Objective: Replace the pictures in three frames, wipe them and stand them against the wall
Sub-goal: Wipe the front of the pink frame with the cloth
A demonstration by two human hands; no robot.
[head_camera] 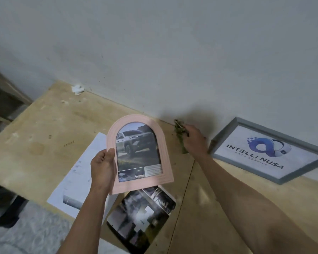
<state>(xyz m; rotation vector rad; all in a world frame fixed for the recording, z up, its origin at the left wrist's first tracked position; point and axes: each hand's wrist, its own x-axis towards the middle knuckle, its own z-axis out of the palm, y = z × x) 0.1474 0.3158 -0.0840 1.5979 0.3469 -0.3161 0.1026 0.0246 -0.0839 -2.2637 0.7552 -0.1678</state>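
My left hand (102, 166) grips the left edge of a pink arched frame (165, 149), held above the table, with a car picture (136, 151) behind its glass. My right hand (193, 141) is stretched toward the wall and holds a green cloth (179, 132) near the table's back edge. A grey rectangular frame (264, 123) with a blue logo print leans against the wall at the right, just beyond my right hand.
A wooden table (44, 129) runs along the white wall (154, 52). White printed sheets (77, 180) and a dark arched picture cutout (141, 215) lie below the pink frame. A crumpled white scrap (78, 88) sits at the back left. A seam splits the tabletop (184, 195).
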